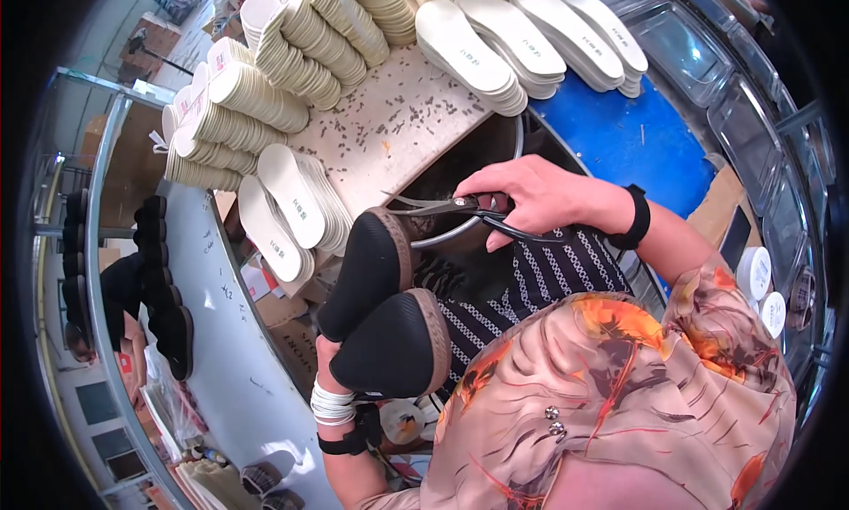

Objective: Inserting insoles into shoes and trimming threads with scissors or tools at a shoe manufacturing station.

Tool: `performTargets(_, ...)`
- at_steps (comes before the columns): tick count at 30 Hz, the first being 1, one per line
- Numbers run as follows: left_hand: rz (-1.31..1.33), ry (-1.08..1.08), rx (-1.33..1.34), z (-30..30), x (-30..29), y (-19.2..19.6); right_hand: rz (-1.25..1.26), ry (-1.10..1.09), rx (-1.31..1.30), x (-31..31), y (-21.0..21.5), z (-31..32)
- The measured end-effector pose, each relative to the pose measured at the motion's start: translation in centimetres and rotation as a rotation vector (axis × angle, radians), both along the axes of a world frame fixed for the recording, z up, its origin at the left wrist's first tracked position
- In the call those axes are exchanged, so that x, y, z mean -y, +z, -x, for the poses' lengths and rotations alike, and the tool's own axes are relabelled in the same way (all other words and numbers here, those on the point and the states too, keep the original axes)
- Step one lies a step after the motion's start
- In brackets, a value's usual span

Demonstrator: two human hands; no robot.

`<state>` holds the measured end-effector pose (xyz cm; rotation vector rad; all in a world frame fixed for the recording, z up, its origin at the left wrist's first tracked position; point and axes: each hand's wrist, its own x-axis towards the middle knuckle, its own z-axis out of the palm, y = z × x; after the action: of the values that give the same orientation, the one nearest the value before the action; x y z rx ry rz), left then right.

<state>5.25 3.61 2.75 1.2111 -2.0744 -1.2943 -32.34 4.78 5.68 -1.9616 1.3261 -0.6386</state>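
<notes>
My left hand (326,355) holds a pair of black shoes with brown, rope-like sole edges. Its fingers are mostly hidden behind them. The upper black shoe (361,262) rests against the lower black shoe (389,349), toes and soles facing right. In my right hand (535,187) is a pair of dark-handled scissors (460,205), the fingers in and around the handles. The blades point left and appear parted, their tips close to the upper shoe's sole edge; whether they touch it I cannot tell.
Stacks of cream insoles (469,55) line a pale board (389,112) strewn with small dark scraps. A blue surface (623,139) lies at the right. Beneath the scissors is a dark, ring-rimmed bin (478,161). Black shoes (168,324) hang or stand by a grey panel at left.
</notes>
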Motion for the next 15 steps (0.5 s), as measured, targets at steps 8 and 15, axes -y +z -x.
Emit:
performTargets(8, -0.106, -0.071, 0.076, 0.4, 1.3, 1.4, 0.284, 0.108, -0.154, 1.8, -2.1, 0.8)
performTargets(15, -0.078, 0.068, 0.144, 0.7, 3.5, -0.6, -0.036, 0.116, 0.036, -1.2, -1.4, 2.0)
